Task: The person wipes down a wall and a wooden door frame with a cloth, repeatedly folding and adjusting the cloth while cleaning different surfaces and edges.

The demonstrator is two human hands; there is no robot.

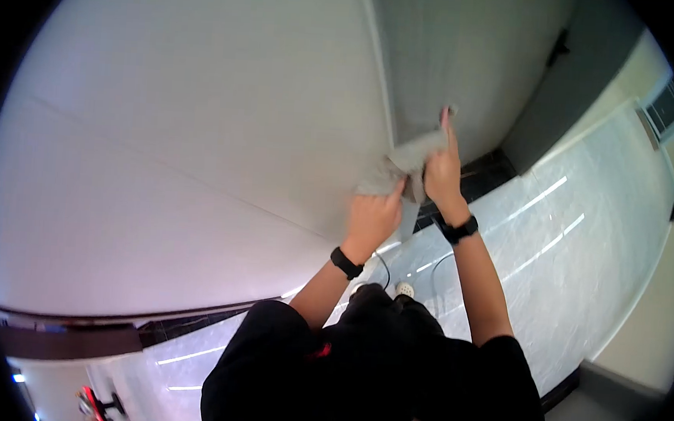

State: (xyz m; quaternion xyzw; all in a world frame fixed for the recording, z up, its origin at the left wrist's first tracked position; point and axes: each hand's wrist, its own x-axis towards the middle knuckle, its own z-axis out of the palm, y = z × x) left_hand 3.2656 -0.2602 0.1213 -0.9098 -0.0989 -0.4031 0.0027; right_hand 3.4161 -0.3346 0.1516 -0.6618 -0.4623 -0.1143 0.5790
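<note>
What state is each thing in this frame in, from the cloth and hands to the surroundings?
Grey cloth: creased, partly blurred.
Left hand: at the cloth, blurred, grip unclear.
Right hand: at the cloth, index finger extended, grip unclear.
Left wristband: worn.
Right wristband: worn.
Dark cord: curved.
Floor: glossy, reflecting light strips.

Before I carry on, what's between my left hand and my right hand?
A crumpled grey cloth, slightly blurred, lies between your left hand and right hand, as the head view shows.
</note>
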